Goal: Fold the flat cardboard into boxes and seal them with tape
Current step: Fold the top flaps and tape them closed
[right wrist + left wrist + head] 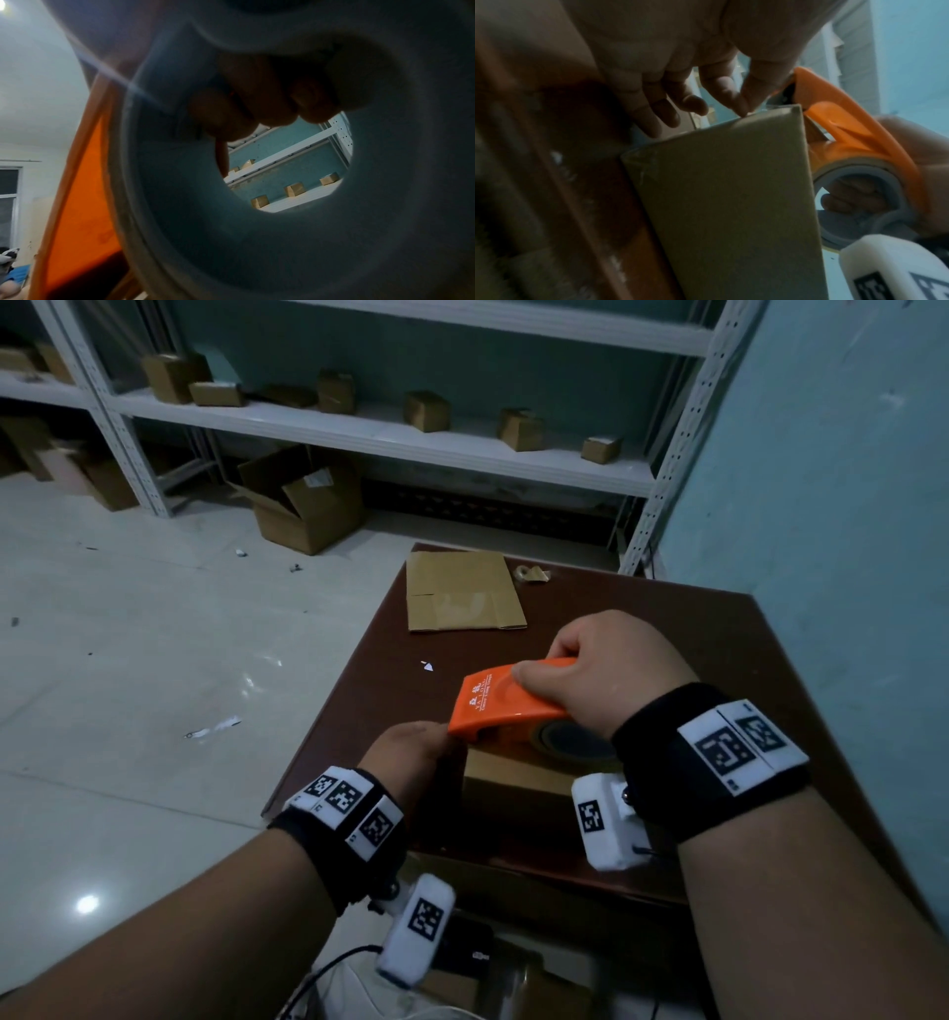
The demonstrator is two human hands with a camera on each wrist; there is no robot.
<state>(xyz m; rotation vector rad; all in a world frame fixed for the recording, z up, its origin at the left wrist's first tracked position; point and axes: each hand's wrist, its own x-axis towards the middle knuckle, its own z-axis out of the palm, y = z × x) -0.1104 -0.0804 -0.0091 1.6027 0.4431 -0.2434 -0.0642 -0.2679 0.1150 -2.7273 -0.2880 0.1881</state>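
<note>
Right hand (590, 670) wrapped over the top of the orange tape dispenser (506, 701), thumb on its upper face and fingers curled down through the hollow core of the tape roll (859, 194), as the right wrist view confirms. Held low and tilted, nose end down on the top of the folded box (513, 778), probably to lay a strip along the closing seam. Left hand (411, 747) at the box's left top edge, just beside the dispenser's nose; fingers (664, 109) bent over that edge and apparently pressing the tape end or steadying the cardboard. Whether actually pinching the tape cannot be told, the strip being too faint. Clear film already wrinkled over one box corner in the left wrist view, so sealing judged under way rather than finished.

Box standing near the front edge of the dark brown bench (667, 618), between the two wrists. Flat cardboard (464, 590) lying unfolded at the far left corner of the bench, well apart from the hands, likely kept there as the next blank; small crumpled scrap (531, 574) just beside it toward the far edge.

White lettering printed on the dispenser's orange top, with two larger characters and a line of small Latin text, too blurred to read with confidence. Square black-and-white marker tags on both wristbands.

Beyond the bench: small closed boxes (426, 410) spaced along a white shelf (359, 433), and an open carton (303, 500) on the floor below.
</note>
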